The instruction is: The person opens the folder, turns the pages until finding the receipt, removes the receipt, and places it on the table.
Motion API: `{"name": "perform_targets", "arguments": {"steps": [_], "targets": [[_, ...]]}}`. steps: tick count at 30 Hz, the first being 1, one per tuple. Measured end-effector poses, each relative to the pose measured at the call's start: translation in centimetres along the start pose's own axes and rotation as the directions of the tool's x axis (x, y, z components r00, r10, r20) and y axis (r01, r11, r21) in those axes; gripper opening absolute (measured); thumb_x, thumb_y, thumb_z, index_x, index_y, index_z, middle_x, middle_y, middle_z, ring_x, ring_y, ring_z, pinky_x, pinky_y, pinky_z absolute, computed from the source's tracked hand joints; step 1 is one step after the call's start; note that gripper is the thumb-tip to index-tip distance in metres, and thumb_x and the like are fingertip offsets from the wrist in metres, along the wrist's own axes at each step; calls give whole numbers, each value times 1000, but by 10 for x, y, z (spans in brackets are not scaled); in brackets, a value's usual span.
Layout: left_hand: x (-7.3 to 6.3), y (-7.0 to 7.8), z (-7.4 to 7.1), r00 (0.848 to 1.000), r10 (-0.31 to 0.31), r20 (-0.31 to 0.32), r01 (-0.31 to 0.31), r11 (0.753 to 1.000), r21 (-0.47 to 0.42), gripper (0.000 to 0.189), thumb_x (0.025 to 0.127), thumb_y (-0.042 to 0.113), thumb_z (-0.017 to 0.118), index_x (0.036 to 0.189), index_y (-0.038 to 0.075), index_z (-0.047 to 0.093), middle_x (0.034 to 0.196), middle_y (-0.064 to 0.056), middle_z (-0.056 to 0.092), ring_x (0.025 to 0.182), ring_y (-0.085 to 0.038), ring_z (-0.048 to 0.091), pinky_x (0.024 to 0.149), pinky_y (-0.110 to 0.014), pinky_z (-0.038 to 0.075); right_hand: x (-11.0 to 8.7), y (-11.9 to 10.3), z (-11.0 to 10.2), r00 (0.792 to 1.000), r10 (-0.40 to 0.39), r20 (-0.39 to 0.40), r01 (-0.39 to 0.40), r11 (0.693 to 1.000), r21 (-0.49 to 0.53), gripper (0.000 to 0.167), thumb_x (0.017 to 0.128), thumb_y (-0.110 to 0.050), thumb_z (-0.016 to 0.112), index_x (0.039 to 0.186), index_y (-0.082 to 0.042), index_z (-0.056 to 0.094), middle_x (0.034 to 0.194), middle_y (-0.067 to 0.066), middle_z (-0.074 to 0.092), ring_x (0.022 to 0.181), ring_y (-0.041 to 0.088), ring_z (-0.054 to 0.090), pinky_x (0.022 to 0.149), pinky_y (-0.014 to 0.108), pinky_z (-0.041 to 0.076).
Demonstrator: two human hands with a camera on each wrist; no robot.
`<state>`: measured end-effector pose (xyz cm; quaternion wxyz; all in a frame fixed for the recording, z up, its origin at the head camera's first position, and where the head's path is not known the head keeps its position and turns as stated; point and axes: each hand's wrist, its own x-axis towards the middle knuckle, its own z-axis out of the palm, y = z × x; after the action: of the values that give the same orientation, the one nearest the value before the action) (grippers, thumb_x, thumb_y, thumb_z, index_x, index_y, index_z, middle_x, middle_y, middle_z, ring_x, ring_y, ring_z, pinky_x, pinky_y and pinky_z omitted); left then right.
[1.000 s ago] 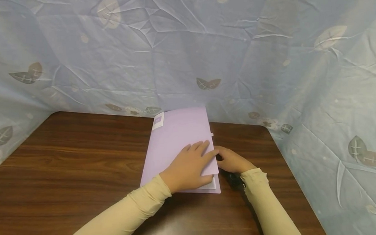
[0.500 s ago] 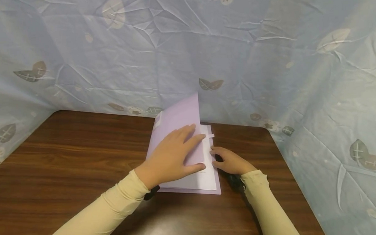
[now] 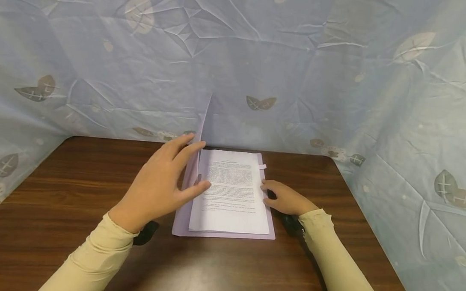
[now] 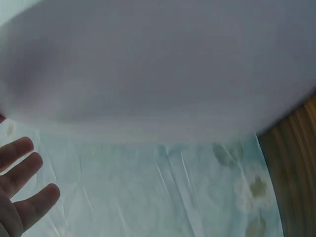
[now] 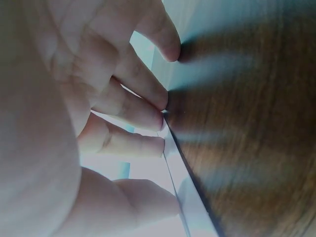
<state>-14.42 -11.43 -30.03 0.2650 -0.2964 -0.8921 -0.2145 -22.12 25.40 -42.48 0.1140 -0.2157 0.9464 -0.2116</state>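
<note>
Folder (image 3: 183,221) lies on the bench (image 3: 84,193), its far end near the curtain (image 3: 230,55). Cover (image 4: 158,64) stands steeply up from the folder's left side, apart from the sheets (image 3: 235,197) beneath. Top sheet lies face up within the folder, print exposed but too small to read; a tab (image 3: 262,166) sticks out from the folder's right edge, toward its far end.

Left hand (image 3: 161,182) — at the folder's left side, beside the cover, fingers and thumb spread, no grip visible. In the left wrist view the cover fills the upper part and three fingers show below it, at the left; whether any fingertip touches the cover, cannot tell.

Right hand (image 3: 286,198) — at the folder's right edge, fingers fairly straight, closed on nothing. Right wrist view puts fingertips against that edge, with at least one reaching the bench beyond.

Progress, by judgement: opening the folder looks more than half done. Done — sheets uncovered, stack lying flat and in place. Left — cover is upright, not laid down on the bench at the folder's left. Right hand appears to be steadying the folder meanwhile.
</note>
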Motion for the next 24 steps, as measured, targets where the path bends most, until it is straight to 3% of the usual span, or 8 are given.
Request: {"name": "perform_targets", "arguments": {"steps": [7,12,15,18,19,24], "targets": [[-21,-26,-29,997,-77,-28,76,997,-12,83,82,52,81,154,23,49,156,-8,47,144,-34,43,104,-64,43,0,2,1,1000,-9,1,9,1000,-4,53,100,-17,66,147,4,52,163,19,39,151,37,35,122,54,28],[-36,-42,-62,990,-143,-20,142,989,-45,66,89,46,76,148,24,57,150,-7,55,142,-33,45,101,-66,42,0,1,0,1000,-17,-3,17,1000,8,54,100,-16,66,147,5,51,162,20,39,151,38,35,122,54,28],[-39,-47,-83,973,-230,26,230,973,2,56,94,48,73,142,22,64,144,-9,60,136,-35,49,100,-64,40,-1,0,1,1000,-8,-4,8,1000,12,54,100,-16,66,147,5,51,162,20,39,151,38,34,122,55,28],[-39,-52,-96,945,-314,85,300,942,147,56,94,51,72,136,13,69,139,-16,62,132,-40,49,99,-66,39,-2,-1,0,1000,6,-3,-6,1000,14,55,100,-16,66,148,4,50,163,19,38,151,38,34,122,55,27],[-40,-54,-98,940,-326,104,302,932,198,58,93,49,74,134,9,69,138,-19,61,133,-43,47,101,-66,38,-2,-1,0,1000,7,-3,-7,1000,12,55,100,-16,65,148,4,50,163,19,38,151,38,34,122,56,28],[-52,-74,-86,969,-195,152,133,930,343,54,75,14,90,121,-6,70,130,-38,60,131,-59,46,111,-67,32,-1,-2,-1,1000,-14,-1,14,1000,22,53,100,-15,65,147,5,50,163,20,38,151,38,34,122,55,28]]}}
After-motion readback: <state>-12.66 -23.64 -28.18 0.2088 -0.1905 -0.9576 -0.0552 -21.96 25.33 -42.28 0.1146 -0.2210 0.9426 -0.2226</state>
